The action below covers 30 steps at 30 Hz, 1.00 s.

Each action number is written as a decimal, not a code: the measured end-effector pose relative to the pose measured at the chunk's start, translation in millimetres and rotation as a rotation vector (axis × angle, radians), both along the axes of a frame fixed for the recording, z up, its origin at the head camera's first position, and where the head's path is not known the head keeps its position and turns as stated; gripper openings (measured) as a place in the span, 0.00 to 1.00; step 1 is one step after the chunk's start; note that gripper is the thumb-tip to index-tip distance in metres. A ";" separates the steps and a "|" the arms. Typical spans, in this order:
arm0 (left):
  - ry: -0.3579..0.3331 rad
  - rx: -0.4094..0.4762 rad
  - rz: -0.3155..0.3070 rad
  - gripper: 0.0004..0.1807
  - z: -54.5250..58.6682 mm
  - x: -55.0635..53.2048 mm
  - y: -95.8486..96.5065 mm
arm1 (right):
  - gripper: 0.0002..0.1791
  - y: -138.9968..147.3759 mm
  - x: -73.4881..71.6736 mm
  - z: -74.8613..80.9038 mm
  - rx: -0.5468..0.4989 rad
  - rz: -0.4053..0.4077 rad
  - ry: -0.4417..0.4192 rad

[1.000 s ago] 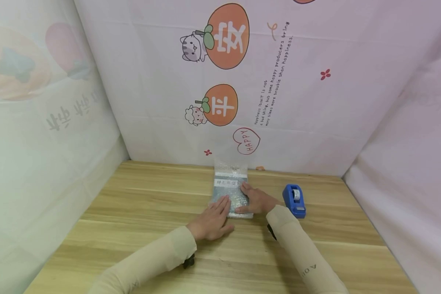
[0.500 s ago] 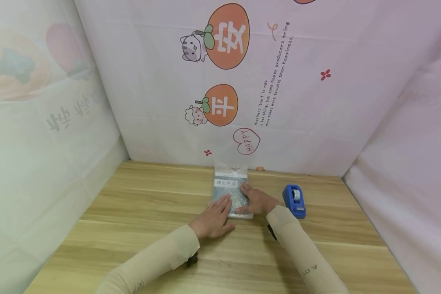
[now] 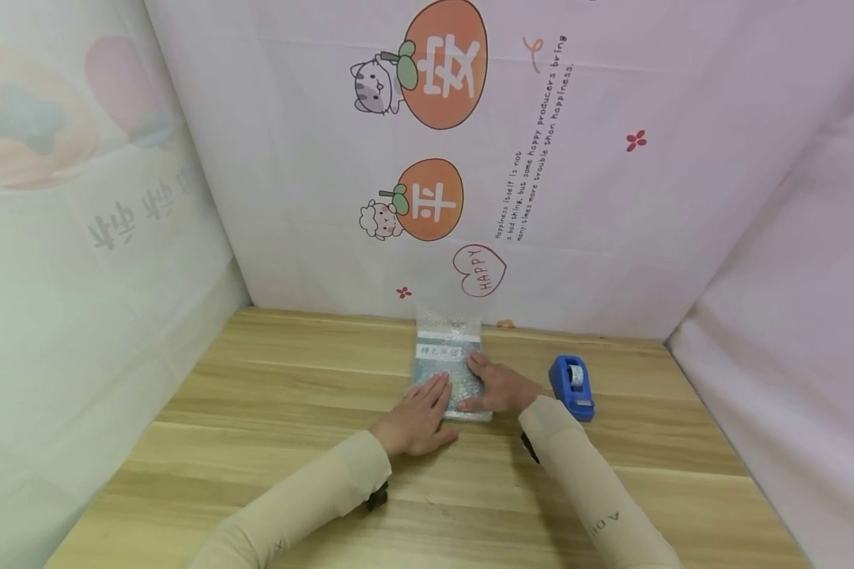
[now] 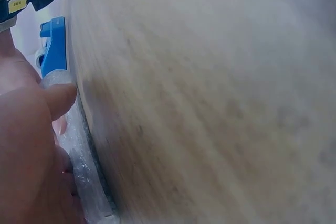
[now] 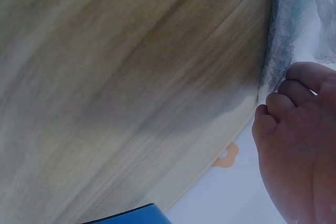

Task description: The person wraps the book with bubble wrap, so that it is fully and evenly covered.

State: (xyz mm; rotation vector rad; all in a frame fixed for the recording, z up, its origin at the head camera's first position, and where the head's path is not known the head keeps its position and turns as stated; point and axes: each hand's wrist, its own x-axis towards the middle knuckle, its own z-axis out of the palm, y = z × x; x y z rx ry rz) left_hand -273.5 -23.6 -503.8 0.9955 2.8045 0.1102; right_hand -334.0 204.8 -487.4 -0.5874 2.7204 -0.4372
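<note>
A blue-grey book with a white lettered band, covered in clear bubble wrap (image 3: 434, 370), lies flat near the table's far edge. My left hand (image 3: 414, 423) rests on its lower left part, fingers straight and together, thumb out to the side. At its right side is my right hand (image 3: 504, 387), thumb and forefinger spread on the wrap. The right wrist view shows this hand's other fingers bent beside the wrapped edge (image 5: 281, 35). Beyond the book, a loose flap of bubble wrap (image 3: 447, 322) reaches toward the back sheet. The left thumb (image 4: 64, 98) overlaps the wrap's near end.
A blue tape dispenser (image 3: 572, 387) with a roll of tape stands right of the right hand. White printed sheets (image 3: 313, 158) enclose the wooden table (image 3: 270, 411) at the back and both sides.
My left hand and forearm have shifted slightly forward and to the right over the book. The right hand stays in place, and the head view has tilted a little.
</note>
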 end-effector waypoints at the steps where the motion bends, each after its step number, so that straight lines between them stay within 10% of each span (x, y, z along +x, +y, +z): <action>1: 0.000 0.000 0.001 0.48 0.3 0.1 -0.4 | 0.64 0.0 -1.1 -0.6 0.003 -0.002 -0.002; 13: 0.000 0.007 0.023 0.49 3.0 2.7 -2.5 | 0.64 2.6 -6.4 -0.4 -0.053 -0.002 -0.041; 30: -0.041 0.021 0.039 0.49 11.3 3.6 1.6 | 0.33 16.5 -39.3 23.9 -0.171 -0.029 0.068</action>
